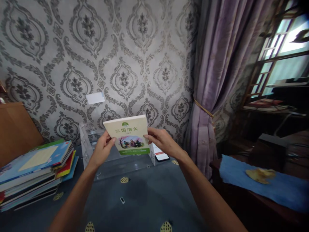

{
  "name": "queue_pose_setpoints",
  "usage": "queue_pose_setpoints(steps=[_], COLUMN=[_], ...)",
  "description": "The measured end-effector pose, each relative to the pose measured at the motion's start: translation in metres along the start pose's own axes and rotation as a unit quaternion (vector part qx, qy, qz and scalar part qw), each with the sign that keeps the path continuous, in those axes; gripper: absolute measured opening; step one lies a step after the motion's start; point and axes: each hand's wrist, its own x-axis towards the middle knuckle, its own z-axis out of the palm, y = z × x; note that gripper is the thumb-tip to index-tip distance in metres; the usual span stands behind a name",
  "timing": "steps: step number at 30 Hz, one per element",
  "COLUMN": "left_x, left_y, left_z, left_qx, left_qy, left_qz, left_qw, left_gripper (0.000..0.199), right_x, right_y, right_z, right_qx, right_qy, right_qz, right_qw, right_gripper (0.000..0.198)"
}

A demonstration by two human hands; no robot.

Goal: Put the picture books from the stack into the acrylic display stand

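A cream paperback book (130, 135) with green Chinese lettering, a picture of seated figures and a green band is held up in front of me, cover facing me. My left hand (102, 148) grips its left edge, thumb on the cover. My right hand (160, 138) pinches the right edge, fingers mostly behind it. Behind and below the book stands a clear acrylic rack (116, 166) on the table, partly hidden by the book and hands. Just right of the rack, under my right hand, lies a phone (161, 155) with a lit screen.
A stack of books (33, 170) sits at the left beside a wooden box-like piece (18, 132). The dark tablecloth (142, 206) has pineapple prints. At the right are a tied purple curtain (205, 90) and a blue cloth (287, 190) with a yellowish object (260, 175) on it. Patterned wallpaper stands behind.
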Motion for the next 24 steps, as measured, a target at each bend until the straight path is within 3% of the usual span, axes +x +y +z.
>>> queue_pose_setpoints(steps=[7,13,18,24], left_x=[0.025,0.058,0.083,0.097], left_y=[0.039,0.067,0.078,0.073], left_z=[0.005,-0.002,-0.006,-0.009], left_qx=[0.057,0.143,0.176,0.244], left_qy=[-0.003,0.037,0.072,0.101], left_qz=[0.117,0.25,0.322,0.315], left_qw=[0.991,0.957,0.927,0.912], left_gripper=[0.037,0.029,0.027,0.028], right_x=[0.004,0.036,0.073,0.101], right_y=[-0.01,-0.024,-0.022,0.002], right_z=[-0.018,-0.039,-0.047,-0.042], right_qx=[0.033,0.016,0.072,0.087], right_qy=[0.126,0.206,0.223,0.198], right_qz=[-0.022,-0.085,-0.138,-0.132], right_qw=[0.991,0.975,0.962,0.967], right_gripper=[0.025,0.027,0.031,0.041])
